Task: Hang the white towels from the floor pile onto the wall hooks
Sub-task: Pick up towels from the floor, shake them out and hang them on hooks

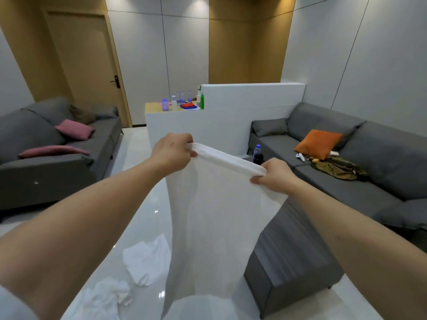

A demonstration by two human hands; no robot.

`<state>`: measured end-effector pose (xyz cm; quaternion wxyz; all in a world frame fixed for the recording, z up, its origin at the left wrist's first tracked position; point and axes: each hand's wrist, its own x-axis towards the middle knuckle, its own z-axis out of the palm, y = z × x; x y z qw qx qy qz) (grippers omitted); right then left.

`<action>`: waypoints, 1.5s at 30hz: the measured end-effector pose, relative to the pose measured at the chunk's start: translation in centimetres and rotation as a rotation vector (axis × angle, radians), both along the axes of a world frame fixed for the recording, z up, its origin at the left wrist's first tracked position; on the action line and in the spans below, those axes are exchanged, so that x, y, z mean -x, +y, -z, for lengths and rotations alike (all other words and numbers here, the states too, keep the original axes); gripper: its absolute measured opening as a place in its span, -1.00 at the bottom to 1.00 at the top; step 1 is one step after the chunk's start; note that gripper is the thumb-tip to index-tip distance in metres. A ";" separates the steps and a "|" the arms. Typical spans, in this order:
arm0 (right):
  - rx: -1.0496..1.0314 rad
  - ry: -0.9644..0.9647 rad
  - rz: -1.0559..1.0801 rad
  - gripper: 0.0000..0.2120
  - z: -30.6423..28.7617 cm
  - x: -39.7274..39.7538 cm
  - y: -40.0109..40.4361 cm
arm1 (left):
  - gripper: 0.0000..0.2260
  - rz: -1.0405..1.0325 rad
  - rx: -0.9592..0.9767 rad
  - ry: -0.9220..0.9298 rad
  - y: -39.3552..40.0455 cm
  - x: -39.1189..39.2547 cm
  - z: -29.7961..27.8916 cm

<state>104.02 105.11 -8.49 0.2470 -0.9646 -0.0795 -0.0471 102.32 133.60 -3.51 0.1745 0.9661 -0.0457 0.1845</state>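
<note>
A white towel (pixel 208 218) hangs stretched in front of me, its top edge held between both hands. My left hand (pixel 172 150) grips the upper left corner, and my right hand (pixel 272 174) grips the upper right corner a little lower. The cloth drops down toward the glossy floor. More white towels (pixel 143 259) lie crumpled on the floor at lower left, with another heap (pixel 104 296) closer to me. No wall hooks are in view.
A grey sofa (pixel 53 158) with pink cushions stands on the left. Another grey sofa (pixel 346 162) with an orange cushion is on the right. A grey ottoman (pixel 293 262) sits just right of the towel. A white partition (pixel 231 116) with bottles is ahead, beside a closed door (pixel 87 65).
</note>
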 end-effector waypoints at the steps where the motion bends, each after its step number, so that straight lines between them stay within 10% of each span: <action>1: -0.018 0.001 0.001 -0.73 -0.4 -0.3 -0.9 | -0.87 -0.007 -0.002 0.003 -0.8 -0.4 -0.1; 13: -0.037 -0.074 0.080 -0.85 -2.5 -11.8 -10.2 | -0.82 -0.026 0.125 0.013 -6.4 -13.6 0.6; 32: -0.019 -0.305 0.175 -0.87 -7.5 -56.9 -10.1 | -0.79 -0.250 0.160 -0.129 -5.4 -55.5 -3.0; 45: -0.213 -0.458 0.015 -0.87 -6.0 -63.0 -19.9 | -0.77 -0.270 0.196 -0.272 -15.6 -60.1 -3.1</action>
